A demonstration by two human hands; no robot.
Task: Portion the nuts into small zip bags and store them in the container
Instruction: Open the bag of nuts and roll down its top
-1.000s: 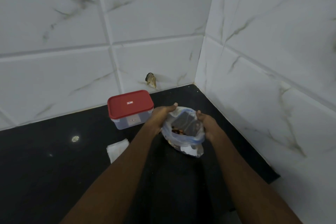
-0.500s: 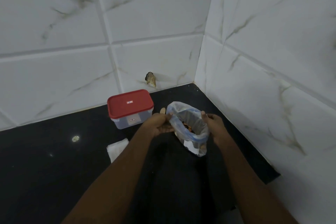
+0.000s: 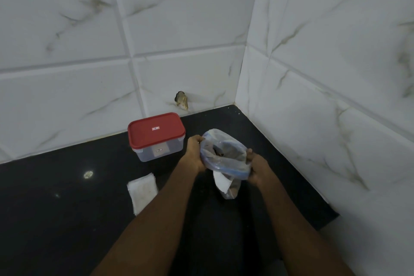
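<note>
– Left hand (image 3: pixel 196 152) pinches the left rim of the zip bag (image 3: pixel 224 159), right hand (image 3: pixel 257 167) pinches the right rim. Both are clamped on plastic and set apart from each other.
– Why the spread?
– It holds the mouth open, facing up toward the camera, blue zip strip along the near edge. My read: opening the source bag to get at the nuts (image 3: pixel 218 152).
– Nuts visible?
– Dark bits low inside, count unreadable. Bag is centre-right of frame, hanging from the two grips. Can't tell if its bottom touches the surface (image 3: pixel 67 219).
– Container (image 3: pixel 156 148)?
– Up and left of the bag in frame, close to the back wall (image 3: pixel 67 96), near the left hand but not touching it. Red lid (image 3: pixel 155 129) is on. Parked out of the work zone, I'd say, since it's needed last.
– White packet (image 3: pixel 142 189) lower left of centre?
– Flat on the surface, just left of the left forearm. Probably the small bags, staged within reach. Too blurry to confirm.
– Progress?
– Early, judging by layout: no filled small bag in view, lid not yet off.
– Risk?
– Thin film, two-point hold. If one pinch slips, the mouth collapses and nuts could tip out.
</note>
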